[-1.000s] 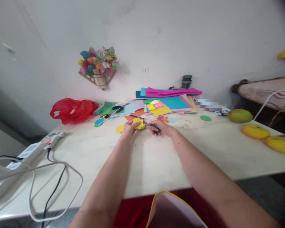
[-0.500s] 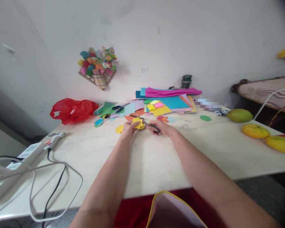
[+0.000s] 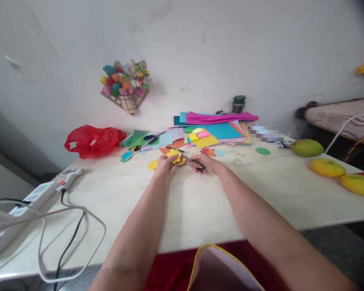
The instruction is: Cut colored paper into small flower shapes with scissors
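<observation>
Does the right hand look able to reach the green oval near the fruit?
Probably yes: nothing tall stands between the right hand and the green oval, though that hand holds scissors, which might need putting down first.

The single head view looks from above and behind the left hand [image 3: 166, 162] and right hand [image 3: 208, 163], facing forward and down across the desk [image 3: 197, 210]. Both hands appear small, well away, near mid-frame, with the wall [image 3: 200, 52] beyond them and the desk's near edge below.
</observation>
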A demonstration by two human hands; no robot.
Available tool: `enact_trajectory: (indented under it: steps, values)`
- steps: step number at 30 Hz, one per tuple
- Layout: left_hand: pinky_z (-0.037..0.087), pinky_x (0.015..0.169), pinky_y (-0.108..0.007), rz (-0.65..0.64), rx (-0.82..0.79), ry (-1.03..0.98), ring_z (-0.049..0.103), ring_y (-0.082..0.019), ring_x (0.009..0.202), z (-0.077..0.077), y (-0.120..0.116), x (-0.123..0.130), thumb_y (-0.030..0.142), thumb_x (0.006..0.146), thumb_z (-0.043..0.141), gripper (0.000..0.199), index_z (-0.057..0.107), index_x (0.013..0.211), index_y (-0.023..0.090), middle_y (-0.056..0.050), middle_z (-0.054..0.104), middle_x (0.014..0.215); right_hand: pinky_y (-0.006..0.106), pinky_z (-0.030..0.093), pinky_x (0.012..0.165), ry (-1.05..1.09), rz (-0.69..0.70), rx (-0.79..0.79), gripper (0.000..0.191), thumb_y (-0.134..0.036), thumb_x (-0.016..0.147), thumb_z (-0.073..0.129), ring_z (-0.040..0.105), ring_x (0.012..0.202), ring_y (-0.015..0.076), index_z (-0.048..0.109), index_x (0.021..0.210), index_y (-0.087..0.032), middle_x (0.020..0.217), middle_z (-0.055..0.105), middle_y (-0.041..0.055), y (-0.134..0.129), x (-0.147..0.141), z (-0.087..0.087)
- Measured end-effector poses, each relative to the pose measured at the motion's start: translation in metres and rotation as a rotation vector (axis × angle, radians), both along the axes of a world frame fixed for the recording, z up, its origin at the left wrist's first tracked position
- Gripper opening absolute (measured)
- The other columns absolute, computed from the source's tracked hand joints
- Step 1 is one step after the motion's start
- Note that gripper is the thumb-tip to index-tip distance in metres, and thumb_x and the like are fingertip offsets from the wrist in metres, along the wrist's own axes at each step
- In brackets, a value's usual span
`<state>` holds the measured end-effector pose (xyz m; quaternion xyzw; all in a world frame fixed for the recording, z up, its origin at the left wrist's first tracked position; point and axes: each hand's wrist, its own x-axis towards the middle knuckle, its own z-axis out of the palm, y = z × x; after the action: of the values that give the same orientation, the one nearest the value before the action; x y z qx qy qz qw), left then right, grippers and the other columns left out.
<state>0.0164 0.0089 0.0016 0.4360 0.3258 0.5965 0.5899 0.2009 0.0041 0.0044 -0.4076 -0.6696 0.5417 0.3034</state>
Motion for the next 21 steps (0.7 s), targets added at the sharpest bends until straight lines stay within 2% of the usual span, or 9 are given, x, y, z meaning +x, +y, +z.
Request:
enact_trajectory:
  steps: [11,21]
  values:
    - [0.052,0.083,-0.039,0.021,-0.004,-0.023,0.067,-0.02,0.071,0.0001,-0.0001,0.0008,0.021,0.048,0.082,0.026,0.069,0.068,0.01,-0.008,0.069,0.072,0.016,0.024,0.029,0.042,0.061,0.04,0.031,-0.044,0.078,0.062,0.049,0.036,0.0058,0.052,0.07,-0.015,0.051,0.058,-0.0023,0.0043,0.0027,-0.0034]
    - [0.052,0.083,-0.039,0.004,-0.009,-0.007,0.067,-0.021,0.07,-0.0021,0.0019,-0.0001,0.021,0.05,0.082,0.025,0.069,0.068,0.01,-0.009,0.07,0.073,0.015,0.024,0.029,0.01,0.019,0.027,0.026,-0.039,0.077,0.062,0.048,0.035,0.0051,0.052,0.071,-0.016,0.05,0.056,-0.0036,0.0011,0.0,-0.0003]
